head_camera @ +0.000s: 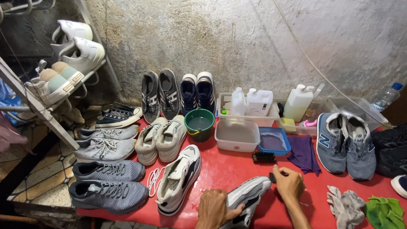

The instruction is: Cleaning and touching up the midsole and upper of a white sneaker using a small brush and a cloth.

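Red sheeting covered the tabletop [229, 169], which stood against a stained concrete wall [237, 38]. At far left a metal rack [38, 110] carried pale sneakers on its bars. Rows of shoes occupied the left half of the tabletop: grey knit pairs nearest the front edge, grey laced pairs behind them, and dark striped pairs leaning on the wall. A white-and-black sneaker [178, 180] lay beside loose white laces. At right sat a blue-grey pair [345, 146], with dark shoes just beyond it.

Mid-tabletop held a green bucket [199, 124], a clear tub [237, 135] and a blue tray [274, 141], the last two side by side. Behind them, white jugs [258, 101] stood in a clear bin. A purple cloth [304, 154] lay right of the tray, and a black brush [263, 157] just in front of it. Grey and green rags [364, 205] lay at the front right.

The left hand [214, 208] rested at the front edge, its fingers closed around a white-and-grey shoe [248, 199] lying on its side. The right hand [289, 182] was just right of that shoe's toe, fingers curled over a small dark object; what it was could not be determined.
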